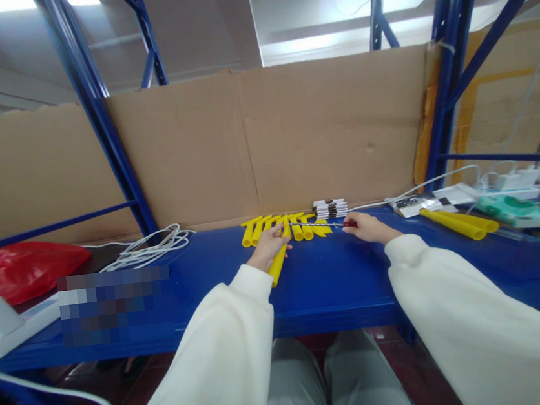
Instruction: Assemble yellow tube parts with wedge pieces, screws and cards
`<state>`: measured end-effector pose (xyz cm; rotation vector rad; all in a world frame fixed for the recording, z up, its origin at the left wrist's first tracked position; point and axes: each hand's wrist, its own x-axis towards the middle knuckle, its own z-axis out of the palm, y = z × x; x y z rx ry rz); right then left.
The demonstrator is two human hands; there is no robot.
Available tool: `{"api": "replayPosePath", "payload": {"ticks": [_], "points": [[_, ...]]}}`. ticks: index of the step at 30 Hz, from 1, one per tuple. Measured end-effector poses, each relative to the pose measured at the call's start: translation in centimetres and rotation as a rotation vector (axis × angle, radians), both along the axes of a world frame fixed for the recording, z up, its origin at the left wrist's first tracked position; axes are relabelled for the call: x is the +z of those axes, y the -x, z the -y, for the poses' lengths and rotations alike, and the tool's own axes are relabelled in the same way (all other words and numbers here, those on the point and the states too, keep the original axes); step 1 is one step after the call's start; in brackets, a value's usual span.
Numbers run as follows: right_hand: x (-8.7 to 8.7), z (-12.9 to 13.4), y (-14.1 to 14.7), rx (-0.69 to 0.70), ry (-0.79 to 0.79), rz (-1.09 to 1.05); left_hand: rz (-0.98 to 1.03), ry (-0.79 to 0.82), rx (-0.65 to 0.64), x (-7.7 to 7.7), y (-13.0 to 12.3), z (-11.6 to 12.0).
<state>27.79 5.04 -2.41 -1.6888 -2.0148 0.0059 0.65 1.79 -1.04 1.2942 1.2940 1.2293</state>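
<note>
My left hand is closed round a yellow cone-shaped tube, whose wide end points down toward me. In my right hand is the dark red handle of a screwdriver. Its thin metal shaft reaches left to the top of the held tube; whether the tip touches it is too small to tell. Several more yellow tubes lie in a row behind my left hand, with small yellow pieces at the row's right end. A stack of small black-and-white boxes stands behind these pieces.
Blue table with a cardboard wall behind. At left are a red bag, a coiled white cable and a power strip. Two yellow tubes and a green-and-white packet lie at right.
</note>
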Motion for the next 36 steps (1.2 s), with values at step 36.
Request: {"api": "replayPosePath", "payload": {"ticks": [36], "points": [[1.1,1.7,0.6,0.128,-0.385,0.17,-0.073,-0.048,0.057,-0.5,-0.3,-0.6]]}}
